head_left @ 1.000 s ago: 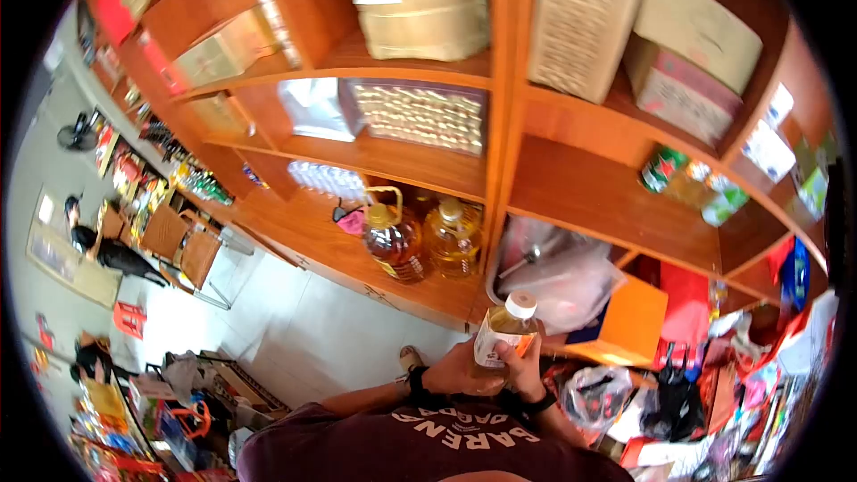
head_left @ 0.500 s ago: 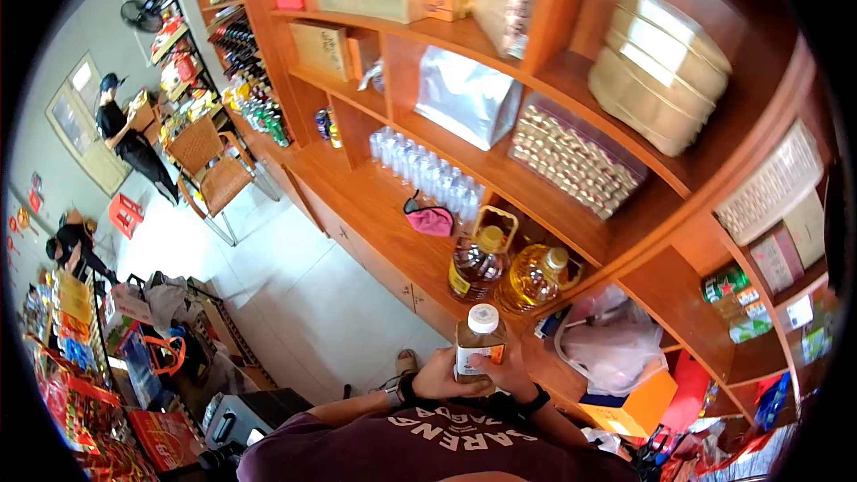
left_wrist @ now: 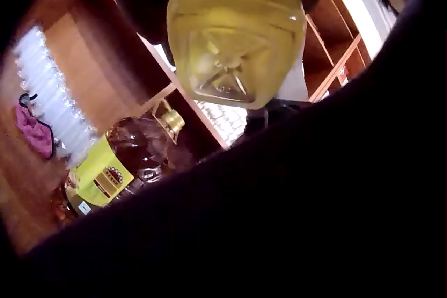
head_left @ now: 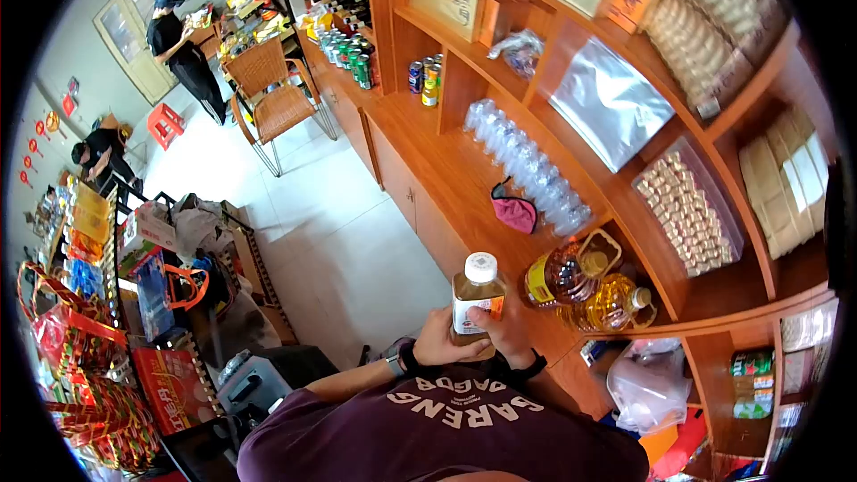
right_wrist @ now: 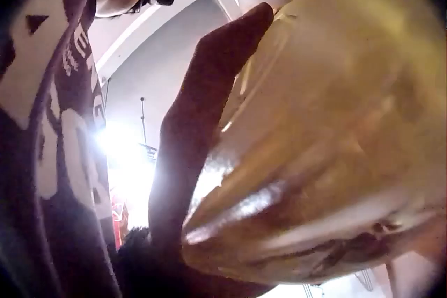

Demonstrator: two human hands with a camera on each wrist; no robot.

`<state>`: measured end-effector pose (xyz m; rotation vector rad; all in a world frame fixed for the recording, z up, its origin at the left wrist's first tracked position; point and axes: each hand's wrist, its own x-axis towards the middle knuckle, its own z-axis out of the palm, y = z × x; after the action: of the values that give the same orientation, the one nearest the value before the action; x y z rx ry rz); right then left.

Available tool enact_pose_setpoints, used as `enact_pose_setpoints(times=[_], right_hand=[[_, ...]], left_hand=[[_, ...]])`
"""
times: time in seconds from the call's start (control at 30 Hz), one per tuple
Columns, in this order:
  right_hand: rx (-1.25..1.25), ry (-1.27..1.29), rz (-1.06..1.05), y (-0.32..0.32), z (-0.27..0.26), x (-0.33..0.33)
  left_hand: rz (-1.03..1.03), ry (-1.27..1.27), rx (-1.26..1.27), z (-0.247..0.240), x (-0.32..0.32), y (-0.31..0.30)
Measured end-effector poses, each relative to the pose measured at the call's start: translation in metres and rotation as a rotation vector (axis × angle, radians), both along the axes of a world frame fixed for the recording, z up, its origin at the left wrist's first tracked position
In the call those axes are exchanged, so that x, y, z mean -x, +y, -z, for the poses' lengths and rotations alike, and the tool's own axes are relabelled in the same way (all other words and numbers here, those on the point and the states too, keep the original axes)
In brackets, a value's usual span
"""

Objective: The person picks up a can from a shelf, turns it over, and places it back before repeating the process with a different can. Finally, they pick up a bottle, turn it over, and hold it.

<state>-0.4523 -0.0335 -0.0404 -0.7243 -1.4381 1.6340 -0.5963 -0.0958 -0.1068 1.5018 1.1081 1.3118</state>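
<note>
A squarish clear bottle [head_left: 461,289] of yellowish liquid, with a white cap [head_left: 481,267] and a white and orange label, is held upright in front of the chest. My left hand [head_left: 437,339] grips its left side and lower part. On the other side my right hand [head_left: 511,330] holds it, the thumb lying across the label. From below, the left wrist view shows the moulded bottle base [left_wrist: 230,53]. In the right wrist view the bottle wall fills much of the picture, with a thumb [right_wrist: 199,102] along its edge.
Large oil jugs [head_left: 562,275] stand on the wooden counter [head_left: 420,156] just right of the bottle. Behind them are a pink mask [head_left: 515,212] and a row of clear bottles [head_left: 527,165]. A wicker chair [head_left: 272,107] and a person [head_left: 178,49] are further back. Red gift bags [head_left: 80,339] crowd the left.
The head view has swung left, so shelves, jugs and counter shift right in the picture and more of the room shows. Both hands keep hold of the bottle, which stands more upright in view.
</note>
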Motion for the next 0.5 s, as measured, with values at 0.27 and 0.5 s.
enact_pose_setpoints(times=[0.27, 0.5], right_hand=[[0.111, -0.117, -0.226, 0.04, 0.021, 0.038], [0.117, -0.072, -0.439, 0.102, 0.042, 0.139]], left_hand=[[-0.075, -0.063, 0.073, -0.001, 0.042, 0.013], [-0.358, -0.006, 0.105, 0.009, 0.111, 0.043]])
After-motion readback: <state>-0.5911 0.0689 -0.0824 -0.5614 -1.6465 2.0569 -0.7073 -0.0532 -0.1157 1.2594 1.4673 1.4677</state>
